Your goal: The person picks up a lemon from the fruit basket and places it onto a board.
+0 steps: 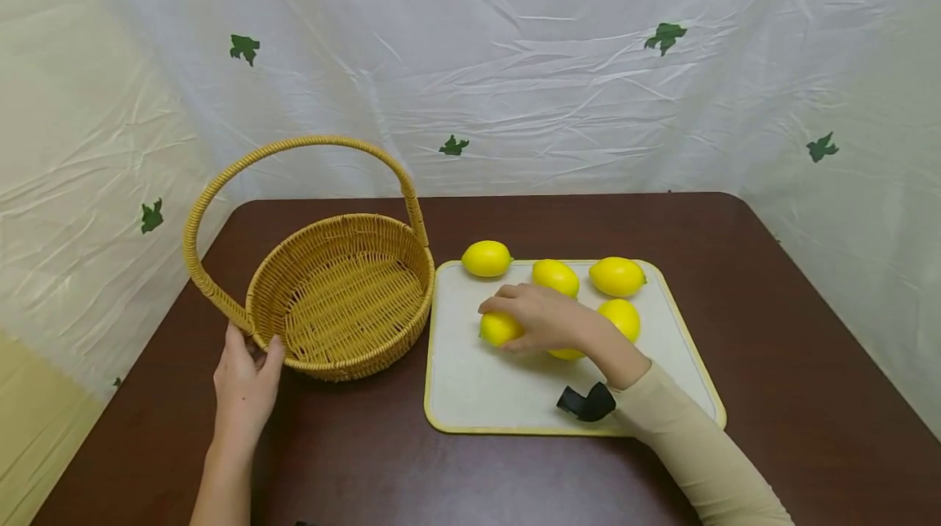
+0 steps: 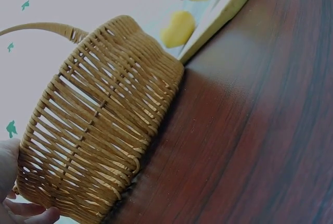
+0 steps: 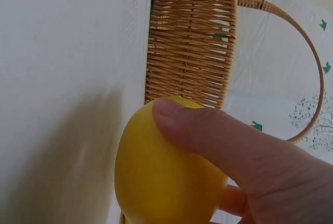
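Note:
A wicker basket (image 1: 353, 297) with a tall arched handle stands on the left of the table, and I see no fruit in it. My left hand (image 1: 246, 383) grips its rim near the foot of the handle, thumb on the inner side. In the left wrist view, fingers (image 2: 31, 211) show at the edge of the basket (image 2: 99, 114). My right hand (image 1: 540, 318) holds a lemon (image 1: 501, 328) over the white tray (image 1: 485, 391). Thumb and fingers lie around this lemon (image 3: 166, 166) in the right wrist view. Whether it touches the tray is unclear.
Several other lemons lie on the tray, among them one at the back left (image 1: 487, 258) and one at the back right (image 1: 617, 276). One lemon (image 1: 566, 354) is partly hidden under my right hand. A black strap piece (image 1: 586, 403) shows by the right wrist. White cloth (image 1: 515, 85) hangs behind the table.

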### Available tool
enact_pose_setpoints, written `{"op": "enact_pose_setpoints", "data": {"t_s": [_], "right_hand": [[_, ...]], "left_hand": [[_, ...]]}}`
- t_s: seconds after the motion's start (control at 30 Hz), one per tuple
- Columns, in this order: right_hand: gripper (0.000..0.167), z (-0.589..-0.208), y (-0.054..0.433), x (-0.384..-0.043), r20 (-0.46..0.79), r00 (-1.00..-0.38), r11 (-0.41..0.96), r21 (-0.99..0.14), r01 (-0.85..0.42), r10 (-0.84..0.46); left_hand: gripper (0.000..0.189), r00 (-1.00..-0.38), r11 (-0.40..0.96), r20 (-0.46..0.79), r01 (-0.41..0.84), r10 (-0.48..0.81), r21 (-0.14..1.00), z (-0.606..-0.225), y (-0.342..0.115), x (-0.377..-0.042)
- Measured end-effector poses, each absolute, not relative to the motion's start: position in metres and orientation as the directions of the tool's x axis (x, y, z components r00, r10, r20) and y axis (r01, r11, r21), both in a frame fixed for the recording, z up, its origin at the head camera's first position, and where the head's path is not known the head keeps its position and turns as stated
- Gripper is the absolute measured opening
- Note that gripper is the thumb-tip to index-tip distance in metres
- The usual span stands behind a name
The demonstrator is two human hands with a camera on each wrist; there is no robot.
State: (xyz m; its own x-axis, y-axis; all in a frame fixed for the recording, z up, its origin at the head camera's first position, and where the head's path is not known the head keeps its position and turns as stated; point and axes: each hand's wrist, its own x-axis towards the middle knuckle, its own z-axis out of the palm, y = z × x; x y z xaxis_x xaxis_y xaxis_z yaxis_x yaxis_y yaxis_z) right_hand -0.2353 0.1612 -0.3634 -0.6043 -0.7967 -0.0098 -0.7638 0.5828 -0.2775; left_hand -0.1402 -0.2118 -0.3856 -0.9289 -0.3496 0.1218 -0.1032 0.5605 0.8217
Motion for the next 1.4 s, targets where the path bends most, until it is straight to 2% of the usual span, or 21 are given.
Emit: {"op": "enact_pose_setpoints", "data": {"t_s": [0.7,1.4], "right_hand": [[0.048,-0.365,0.1598,-0.2338,-0.026,-0.607,0.592,-0.254,-0.765,-0.795],[0.048,-0.3656,0.1631,-0.2354,0.035,-0.594,0.558,-0.304,-0.772,-0.804]], "left_hand": [[0.053,-0.921,0.574,0.133,-0.111,-0.366,0.811,-0.387,-0.2112,-0.14],[0.05,-0.918,0.582,0.142,-0.111,-0.371,0.806,-0.3875,-0.2109,-0.1402]]}}
